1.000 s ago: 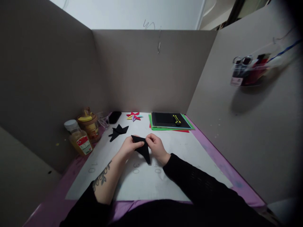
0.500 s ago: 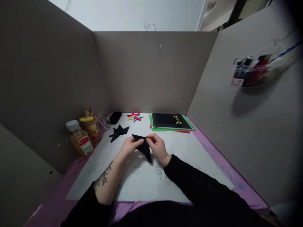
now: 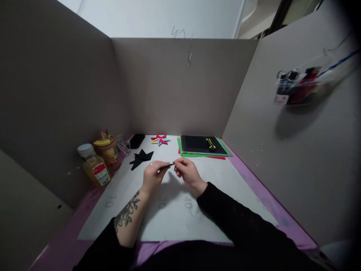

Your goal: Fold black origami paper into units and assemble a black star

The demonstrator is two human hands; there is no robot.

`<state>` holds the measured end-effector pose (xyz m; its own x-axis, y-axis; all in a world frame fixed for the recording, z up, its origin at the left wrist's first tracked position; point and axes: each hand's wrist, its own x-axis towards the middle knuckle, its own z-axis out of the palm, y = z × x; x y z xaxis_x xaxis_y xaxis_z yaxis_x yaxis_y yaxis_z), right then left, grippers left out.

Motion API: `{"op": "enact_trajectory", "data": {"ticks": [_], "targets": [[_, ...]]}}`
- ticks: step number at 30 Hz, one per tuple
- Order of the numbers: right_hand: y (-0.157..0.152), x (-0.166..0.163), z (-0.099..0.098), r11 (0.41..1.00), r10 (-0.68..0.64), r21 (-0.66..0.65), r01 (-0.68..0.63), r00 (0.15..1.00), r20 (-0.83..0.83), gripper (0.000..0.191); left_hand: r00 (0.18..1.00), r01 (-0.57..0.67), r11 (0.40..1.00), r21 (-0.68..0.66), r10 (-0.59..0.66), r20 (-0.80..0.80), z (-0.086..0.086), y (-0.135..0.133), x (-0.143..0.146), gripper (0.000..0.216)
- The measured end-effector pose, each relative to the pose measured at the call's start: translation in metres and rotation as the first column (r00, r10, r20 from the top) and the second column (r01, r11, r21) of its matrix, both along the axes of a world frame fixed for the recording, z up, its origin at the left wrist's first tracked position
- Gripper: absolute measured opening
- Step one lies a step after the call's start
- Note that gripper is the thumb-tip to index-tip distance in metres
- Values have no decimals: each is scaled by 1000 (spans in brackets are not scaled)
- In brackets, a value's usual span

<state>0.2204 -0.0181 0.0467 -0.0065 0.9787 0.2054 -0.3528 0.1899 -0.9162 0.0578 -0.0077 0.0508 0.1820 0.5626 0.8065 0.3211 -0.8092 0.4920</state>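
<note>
Over the middle of the white sheet (image 3: 180, 222), my left hand (image 3: 153, 175) pinches a folded piece of black paper (image 3: 167, 166). The paper is seen nearly edge-on, as a thin dark strip between the hands. My right hand (image 3: 187, 173) is closed at the strip's right tip, thumb and forefinger pinched on it. Much of the paper is hidden by my left fingers. Beyond my left hand lies a group of folded black paper pieces (image 3: 141, 159), joined or overlapping in a pointed shape. A ring shows on my left hand.
At the back lie a multicoloured paper star (image 3: 160, 140), a phone (image 3: 137, 141) and a stack of coloured paper (image 3: 194, 145) topped by a yellow-black cutter (image 3: 210, 144). Left stand a glue bottle (image 3: 94, 165), a brown jar (image 3: 108, 150) and a clear cup (image 3: 123, 143). A plastic holder (image 3: 299, 86) hangs right.
The black paper has turned from showing its broad, pointed face to lying almost edge-on. My left hand has rotated with its back upward; both hands keep their pinch.
</note>
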Motion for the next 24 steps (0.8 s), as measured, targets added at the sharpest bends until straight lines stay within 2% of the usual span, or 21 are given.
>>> {"op": "enact_trajectory", "data": {"ticks": [4,14,20,22,24], "targets": [[2,0,-2,994,88,-58,-94,991,-98,26,999,25,994,105,-21,-43,-3,2,-2,14],[4,-1,-7,992,110,-55,-116,989,-103,26,997,60,996,61,-56,-56,-2,-1,4,14],[4,-3,-8,997,83,2,-83,997,3,25,998,67,995,-68,-66,7,-4,1,4,10],[2,-3,-7,996,48,68,-55,994,101,24,998,50,983,-176,-41,57,-3,2,5,10],[0,-2,-6,989,-14,147,-18,976,215,23,994,54,943,-329,-19,109,-3,2,6,13]]}}
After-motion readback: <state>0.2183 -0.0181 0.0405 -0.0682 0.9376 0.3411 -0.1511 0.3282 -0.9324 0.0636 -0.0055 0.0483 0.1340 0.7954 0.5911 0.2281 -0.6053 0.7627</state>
